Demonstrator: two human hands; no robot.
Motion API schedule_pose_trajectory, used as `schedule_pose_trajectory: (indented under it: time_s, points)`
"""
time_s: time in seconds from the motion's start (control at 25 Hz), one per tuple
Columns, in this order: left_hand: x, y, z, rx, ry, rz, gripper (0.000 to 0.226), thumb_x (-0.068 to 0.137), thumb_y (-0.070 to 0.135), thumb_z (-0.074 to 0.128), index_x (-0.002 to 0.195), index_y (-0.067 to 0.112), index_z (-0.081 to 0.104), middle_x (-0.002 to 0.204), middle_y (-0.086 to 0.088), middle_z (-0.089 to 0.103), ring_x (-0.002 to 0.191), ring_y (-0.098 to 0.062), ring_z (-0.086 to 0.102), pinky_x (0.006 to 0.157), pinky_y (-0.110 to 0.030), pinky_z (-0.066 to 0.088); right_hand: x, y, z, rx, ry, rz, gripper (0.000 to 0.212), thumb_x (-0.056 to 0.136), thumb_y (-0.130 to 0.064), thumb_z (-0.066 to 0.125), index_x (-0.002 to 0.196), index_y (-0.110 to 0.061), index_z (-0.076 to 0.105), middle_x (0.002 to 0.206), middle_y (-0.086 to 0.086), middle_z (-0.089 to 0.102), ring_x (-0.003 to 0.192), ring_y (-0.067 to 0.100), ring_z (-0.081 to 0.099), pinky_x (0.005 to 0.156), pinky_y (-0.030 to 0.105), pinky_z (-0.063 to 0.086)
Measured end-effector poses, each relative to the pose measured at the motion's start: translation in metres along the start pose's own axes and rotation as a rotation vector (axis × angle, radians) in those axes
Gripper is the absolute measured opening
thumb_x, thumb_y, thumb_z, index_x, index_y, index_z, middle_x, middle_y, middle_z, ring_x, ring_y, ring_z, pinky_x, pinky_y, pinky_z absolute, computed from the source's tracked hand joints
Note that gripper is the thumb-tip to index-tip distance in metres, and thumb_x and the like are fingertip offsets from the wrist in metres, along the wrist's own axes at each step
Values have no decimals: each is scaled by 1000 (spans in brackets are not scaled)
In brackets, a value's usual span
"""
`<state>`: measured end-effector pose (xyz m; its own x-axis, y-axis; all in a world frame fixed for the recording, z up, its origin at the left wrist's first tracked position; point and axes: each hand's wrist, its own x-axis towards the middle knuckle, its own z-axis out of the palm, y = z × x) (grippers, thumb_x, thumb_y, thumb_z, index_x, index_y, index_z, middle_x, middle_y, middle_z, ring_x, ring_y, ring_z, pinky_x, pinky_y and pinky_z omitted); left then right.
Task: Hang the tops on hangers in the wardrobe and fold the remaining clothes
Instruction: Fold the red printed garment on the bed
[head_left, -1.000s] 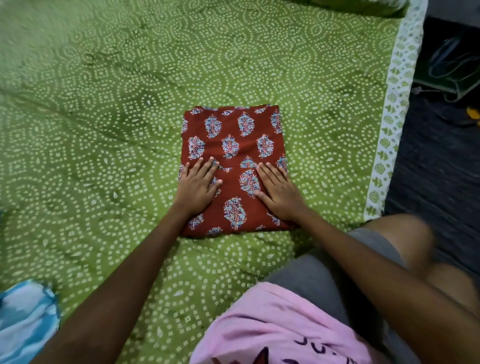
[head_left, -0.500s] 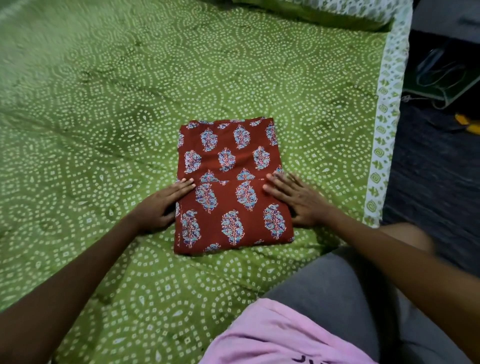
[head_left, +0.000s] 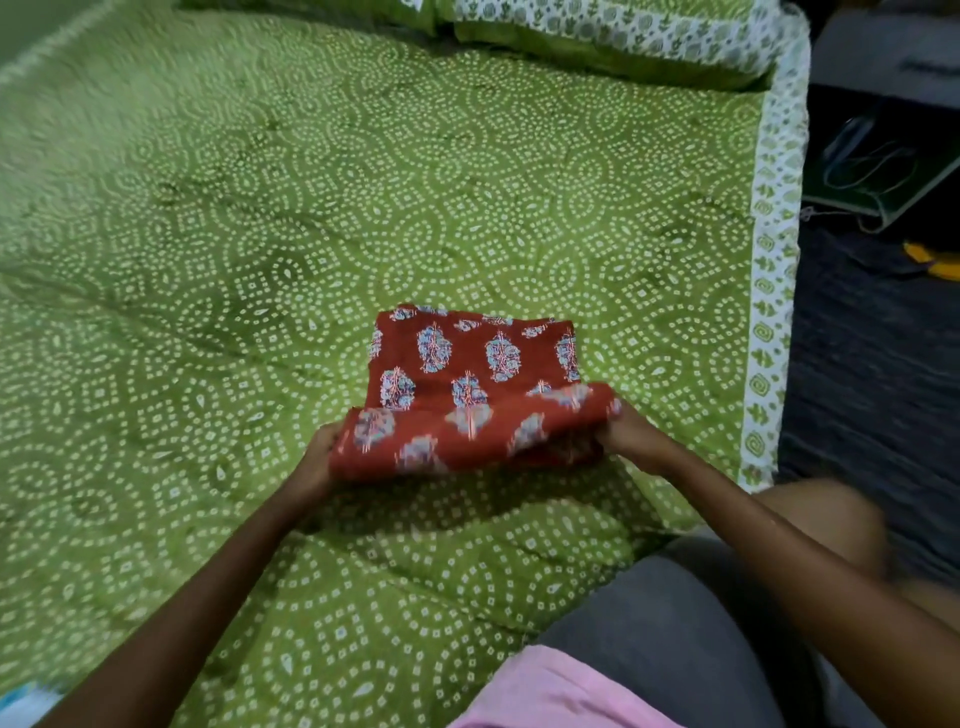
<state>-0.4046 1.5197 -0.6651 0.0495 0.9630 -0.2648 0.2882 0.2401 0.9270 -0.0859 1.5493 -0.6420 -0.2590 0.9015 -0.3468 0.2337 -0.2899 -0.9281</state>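
Red printed garment (head_left: 470, 384), unlabelled, gripped by left hand (head_left: 317, 457) and right hand (head_left: 626, 434).

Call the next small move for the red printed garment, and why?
Probably carry the raised near edge forward and lay it onto the far half. Left hand and right hand each grip a near corner of the red printed garment, lifted off the green bedsheet, while the far half lies flat.

The light is dim and soft, with a greenish tone. A weak shadow lies on the bedsheet (head_left: 260, 260) under the folded red cloth (head_left: 467, 395). The edges are blurred and curved, and the right side is very dark.
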Motion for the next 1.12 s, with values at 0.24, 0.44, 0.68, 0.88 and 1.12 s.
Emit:
schedule_pose_trajectory:
  time_s: [0.24,0.44,0.68,0.88,1.12]
  points:
    - [49,22,11,-50,90,-422,67,78,70,44,107,14,67,108,-12,69,94,-23,66,93,-37,49,60,9,21,219,494,390,29,81,-24,71,102,-5,66,87,5,65,74,20,63,72,29,53]
    - [62,29,27,568,359,-311,69,83,68,47,113,7,62,111,-20,65,103,-35,61,88,-37,46,71,14,27,38,616,350,45,78,-48,68,101,-10,65,99,5,68,89,24,63,82,34,52]
    - [84,34,42,469,459,-20,38,97,35,46,117,4,56,108,-22,64,99,-36,60,80,-38,44,75,13,21,-68,665,158,29,93,-30,54,105,-4,62,104,13,67,96,29,62,82,35,49]
    - [93,29,46,718,417,-103,39,101,31,33,115,-1,52,107,-28,61,98,-40,58,78,-41,43,72,20,21,-262,684,205,29,95,-27,50,107,-3,60,107,17,65,98,32,60,81,34,45]
    - [97,64,41,619,487,173,46,95,22,44,135,2,37,135,-17,47,125,-31,43,104,-40,32,67,-23,11,-753,683,125,33,96,-21,45,125,-4,48,132,13,47,123,28,42,96,38,37]
